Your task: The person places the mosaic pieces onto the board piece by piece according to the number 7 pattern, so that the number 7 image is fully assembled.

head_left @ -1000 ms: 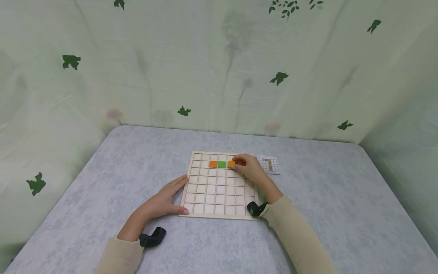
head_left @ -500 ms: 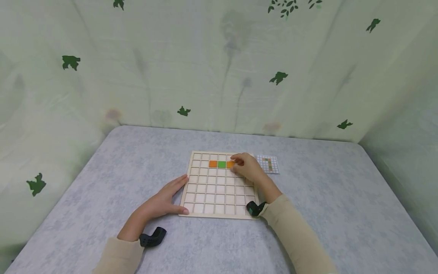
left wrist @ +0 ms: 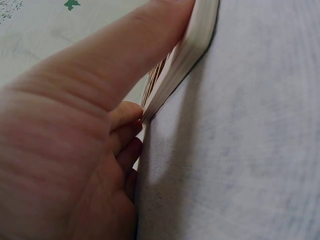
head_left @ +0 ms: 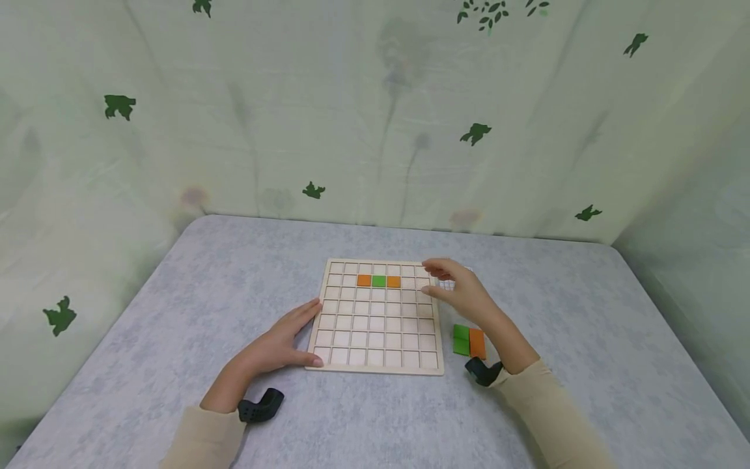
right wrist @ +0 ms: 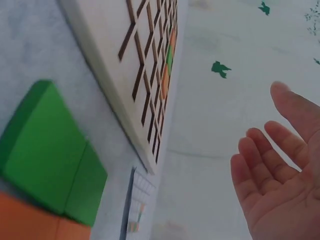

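A pale wooden grid board (head_left: 375, 324) lies on the table. In its second row from the back sit an orange tile (head_left: 364, 281), a green tile (head_left: 379, 281) and another orange tile (head_left: 394, 281), side by side. My left hand (head_left: 280, 342) touches the board's left edge with extended fingers, its thumb at the front left corner. Over the board's right rim my right hand (head_left: 463, 291) hovers with thumb and fingers spread, holding nothing; the right wrist view shows its bare palm. Green tiles (head_left: 461, 340) and orange tiles (head_left: 477, 344) lie together right of the board, beside the right wrist.
A small card (right wrist: 141, 202) printed with a coloured grid lies past the board's right edge, mostly hidden by the right hand in the head view. Both wrists wear black devices. A pale curtain with green bird shapes (head_left: 476, 133) hangs behind the grey table (head_left: 263, 254).
My right hand has let go of the orange tile, which now lies in its cell, and has moved right, uncovering the loose tiles. The left hand has stayed put.
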`<move>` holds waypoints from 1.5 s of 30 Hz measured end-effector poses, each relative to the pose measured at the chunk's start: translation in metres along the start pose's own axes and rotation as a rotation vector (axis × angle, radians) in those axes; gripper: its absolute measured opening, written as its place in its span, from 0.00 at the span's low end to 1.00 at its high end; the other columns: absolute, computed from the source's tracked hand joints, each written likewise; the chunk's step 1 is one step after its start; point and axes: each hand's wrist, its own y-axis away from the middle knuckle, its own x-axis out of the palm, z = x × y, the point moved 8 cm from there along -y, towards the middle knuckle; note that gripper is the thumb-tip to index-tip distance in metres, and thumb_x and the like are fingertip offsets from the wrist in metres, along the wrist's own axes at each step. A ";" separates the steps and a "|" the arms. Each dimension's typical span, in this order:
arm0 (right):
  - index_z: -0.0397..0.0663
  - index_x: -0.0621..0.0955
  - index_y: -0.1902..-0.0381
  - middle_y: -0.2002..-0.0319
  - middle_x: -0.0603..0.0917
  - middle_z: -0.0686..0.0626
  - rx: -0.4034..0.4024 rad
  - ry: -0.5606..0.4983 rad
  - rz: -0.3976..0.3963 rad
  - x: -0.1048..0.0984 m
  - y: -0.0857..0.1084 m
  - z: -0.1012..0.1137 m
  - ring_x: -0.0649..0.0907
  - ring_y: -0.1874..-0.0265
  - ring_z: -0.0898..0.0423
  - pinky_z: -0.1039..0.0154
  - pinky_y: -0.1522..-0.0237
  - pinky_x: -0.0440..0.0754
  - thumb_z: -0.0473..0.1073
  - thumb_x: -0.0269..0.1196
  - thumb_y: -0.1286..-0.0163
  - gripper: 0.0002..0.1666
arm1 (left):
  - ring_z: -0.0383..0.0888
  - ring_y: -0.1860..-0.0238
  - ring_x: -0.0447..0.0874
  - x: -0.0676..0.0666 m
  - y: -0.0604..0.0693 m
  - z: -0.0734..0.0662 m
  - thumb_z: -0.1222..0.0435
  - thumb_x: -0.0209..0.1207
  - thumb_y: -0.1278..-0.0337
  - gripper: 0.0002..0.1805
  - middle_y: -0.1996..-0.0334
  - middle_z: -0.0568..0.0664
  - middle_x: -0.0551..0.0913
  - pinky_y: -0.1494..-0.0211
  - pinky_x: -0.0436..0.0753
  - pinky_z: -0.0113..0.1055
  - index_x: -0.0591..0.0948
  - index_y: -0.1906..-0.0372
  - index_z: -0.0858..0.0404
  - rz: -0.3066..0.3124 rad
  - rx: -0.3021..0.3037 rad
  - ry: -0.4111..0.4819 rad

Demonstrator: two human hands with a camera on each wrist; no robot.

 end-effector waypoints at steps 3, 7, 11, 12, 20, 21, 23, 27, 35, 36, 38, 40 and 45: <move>0.46 0.71 0.42 0.46 0.73 0.47 0.022 0.023 0.001 -0.006 0.015 -0.008 0.73 0.49 0.49 0.52 0.49 0.70 0.45 0.64 0.42 0.29 | 0.57 0.33 0.43 0.000 0.000 0.000 0.43 0.67 0.69 0.59 0.31 0.57 0.48 0.38 0.50 0.55 0.52 0.32 0.67 0.000 -0.004 0.004; 0.43 0.71 0.42 0.47 0.73 0.45 0.060 0.023 0.014 -0.010 0.034 -0.025 0.73 0.49 0.46 0.50 0.49 0.70 0.43 0.64 0.42 0.29 | 0.57 0.33 0.43 0.001 -0.001 0.000 0.43 0.68 0.69 0.60 0.32 0.57 0.48 0.38 0.50 0.55 0.52 0.32 0.67 0.000 -0.006 0.004; 0.41 0.72 0.44 0.49 0.75 0.44 0.072 0.050 0.020 -0.011 0.048 -0.041 0.74 0.53 0.47 0.51 0.50 0.72 0.43 0.65 0.43 0.30 | 0.57 0.33 0.43 0.001 -0.001 0.000 0.43 0.68 0.69 0.60 0.31 0.57 0.48 0.38 0.50 0.55 0.52 0.32 0.67 0.000 -0.006 0.003; 0.40 0.72 0.44 0.50 0.76 0.44 0.068 0.059 0.019 -0.011 0.051 -0.044 0.75 0.54 0.47 0.51 0.51 0.72 0.42 0.65 0.44 0.30 | 0.56 0.33 0.43 0.000 -0.001 0.000 0.43 0.67 0.69 0.60 0.31 0.57 0.48 0.37 0.50 0.55 0.52 0.32 0.67 -0.002 -0.006 0.001; 0.42 0.77 0.50 0.55 0.77 0.48 0.080 0.104 0.068 -0.004 0.070 -0.063 0.76 0.58 0.53 0.56 0.56 0.74 0.43 0.66 0.44 0.23 | 0.56 0.33 0.43 -0.001 0.001 0.001 0.43 0.68 0.69 0.60 0.31 0.57 0.48 0.38 0.51 0.55 0.52 0.31 0.66 -0.009 -0.012 -0.006; 0.42 0.77 0.51 0.55 0.77 0.49 0.084 0.109 0.072 -0.003 0.071 -0.064 0.76 0.58 0.53 0.57 0.56 0.74 0.43 0.66 0.44 0.22 | 0.55 0.33 0.43 -0.001 0.001 0.001 0.43 0.68 0.70 0.60 0.31 0.56 0.48 0.37 0.50 0.55 0.52 0.31 0.66 -0.008 -0.014 -0.005; 0.43 0.78 0.52 0.56 0.77 0.50 0.084 0.121 0.077 -0.001 0.072 -0.066 0.77 0.58 0.54 0.57 0.56 0.75 0.41 0.65 0.43 0.20 | 0.55 0.33 0.43 -0.001 0.001 0.000 0.43 0.68 0.70 0.60 0.31 0.56 0.48 0.37 0.50 0.55 0.52 0.31 0.66 -0.006 -0.013 -0.005; 0.45 0.79 0.56 0.58 0.77 0.52 0.054 0.146 0.076 0.001 0.071 -0.065 0.76 0.59 0.55 0.57 0.57 0.75 0.39 0.65 0.43 0.16 | 0.54 0.33 0.43 -0.001 0.002 0.000 0.43 0.68 0.70 0.60 0.31 0.55 0.48 0.37 0.50 0.54 0.52 0.31 0.65 -0.006 -0.021 -0.004; 0.47 0.80 0.60 0.59 0.76 0.52 0.042 0.176 0.097 0.003 0.070 -0.062 0.75 0.60 0.55 0.56 0.56 0.74 0.40 0.67 0.46 0.14 | 0.55 0.33 0.43 0.000 0.001 0.001 0.42 0.68 0.70 0.60 0.31 0.55 0.48 0.37 0.50 0.55 0.52 0.31 0.65 -0.008 -0.023 -0.002; 0.48 0.80 0.60 0.59 0.75 0.52 0.043 0.175 0.098 0.003 0.071 -0.061 0.75 0.60 0.55 0.56 0.56 0.74 0.40 0.68 0.47 0.15 | 0.55 0.33 0.43 0.000 0.001 0.001 0.42 0.68 0.70 0.60 0.31 0.56 0.48 0.37 0.50 0.55 0.52 0.31 0.66 -0.008 -0.024 -0.001; 0.47 0.80 0.60 0.59 0.76 0.52 0.047 0.175 0.096 0.002 0.071 -0.061 0.75 0.60 0.55 0.57 0.57 0.74 0.40 0.68 0.47 0.15 | 0.55 0.33 0.43 0.000 0.001 0.001 0.43 0.68 0.71 0.60 0.31 0.55 0.48 0.37 0.50 0.54 0.52 0.31 0.65 -0.008 -0.028 0.003; 0.46 0.79 0.59 0.59 0.76 0.51 0.048 0.172 0.093 0.002 0.069 -0.060 0.75 0.61 0.55 0.57 0.58 0.74 0.40 0.67 0.45 0.15 | 0.55 0.33 0.43 0.000 0.001 0.001 0.43 0.68 0.71 0.60 0.31 0.55 0.48 0.37 0.50 0.54 0.52 0.31 0.65 -0.007 -0.031 0.004; 0.44 0.78 0.55 0.58 0.78 0.51 -0.005 0.135 0.080 0.000 0.059 -0.044 0.76 0.62 0.55 0.58 0.59 0.76 0.38 0.65 0.43 0.16 | 0.54 0.32 0.42 -0.001 0.001 0.002 0.43 0.68 0.71 0.60 0.31 0.54 0.48 0.37 0.50 0.54 0.52 0.31 0.65 -0.005 -0.037 0.001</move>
